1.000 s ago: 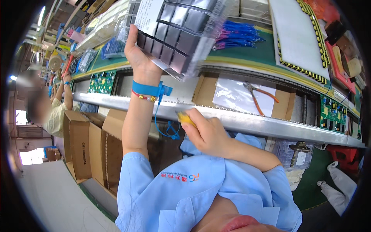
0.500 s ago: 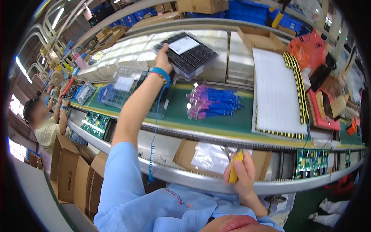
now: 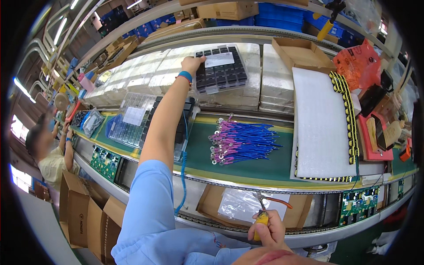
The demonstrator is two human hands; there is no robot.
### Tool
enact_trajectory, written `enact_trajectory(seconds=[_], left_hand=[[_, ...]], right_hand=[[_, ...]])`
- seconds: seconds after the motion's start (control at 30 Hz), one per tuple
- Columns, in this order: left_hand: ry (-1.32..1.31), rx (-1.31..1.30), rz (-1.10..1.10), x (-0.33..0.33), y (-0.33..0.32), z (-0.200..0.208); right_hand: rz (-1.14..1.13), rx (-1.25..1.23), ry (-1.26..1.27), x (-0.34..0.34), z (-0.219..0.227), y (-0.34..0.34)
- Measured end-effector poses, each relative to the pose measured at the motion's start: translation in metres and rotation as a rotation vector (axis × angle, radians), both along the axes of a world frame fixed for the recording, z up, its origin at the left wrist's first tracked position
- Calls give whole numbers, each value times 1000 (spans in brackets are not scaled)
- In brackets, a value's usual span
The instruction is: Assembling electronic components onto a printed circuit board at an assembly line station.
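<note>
My left hand (image 3: 192, 65) stretches far forward and grips the left edge of a clear plastic case (image 3: 221, 88). The case has rows of dark compartments and a white label. It lies over the white foam blocks; whether it rests on them I cannot tell. Low at the front, my right hand (image 3: 270, 229) is closed round the yellow handle of some pliers (image 3: 262, 218). Their orange handle sticks out to the right and their metal jaws point away from me. A pile of blue cables (image 3: 251, 142) with pink sleeves and ring ends lies between my hands.
Another clear case (image 3: 126, 128) lies left of my forearm. White foam sheets (image 3: 320, 123) edged with yellow-black parts stand right. Green circuit boards (image 3: 358, 206) sit on the near rail. A cardboard tray (image 3: 210, 201) holds plastic bags. A coiled blue cord (image 3: 183, 165) hangs from my left wrist.
The case in my left hand has swung from tilted to nearly straight. My right hand has dropped lower, and the pliers' orange handle now shows. The whole view has shifted slightly.
</note>
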State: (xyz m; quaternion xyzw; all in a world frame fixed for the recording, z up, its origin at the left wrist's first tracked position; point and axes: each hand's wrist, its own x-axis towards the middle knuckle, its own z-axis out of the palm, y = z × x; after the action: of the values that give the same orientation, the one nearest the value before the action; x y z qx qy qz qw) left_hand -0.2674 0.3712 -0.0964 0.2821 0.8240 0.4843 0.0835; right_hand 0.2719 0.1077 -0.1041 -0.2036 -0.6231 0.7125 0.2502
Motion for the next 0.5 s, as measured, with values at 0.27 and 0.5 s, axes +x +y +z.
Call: enact_trajectory(seconds=[0.27, 0.5], left_hand=[[166, 61, -324, 25, -124, 38], [273, 381, -241, 114, -407, 149]], right_hand=[[-130, 193, -11, -3, -11, -2], [-160, 414, -54, -9, -6, -15]])
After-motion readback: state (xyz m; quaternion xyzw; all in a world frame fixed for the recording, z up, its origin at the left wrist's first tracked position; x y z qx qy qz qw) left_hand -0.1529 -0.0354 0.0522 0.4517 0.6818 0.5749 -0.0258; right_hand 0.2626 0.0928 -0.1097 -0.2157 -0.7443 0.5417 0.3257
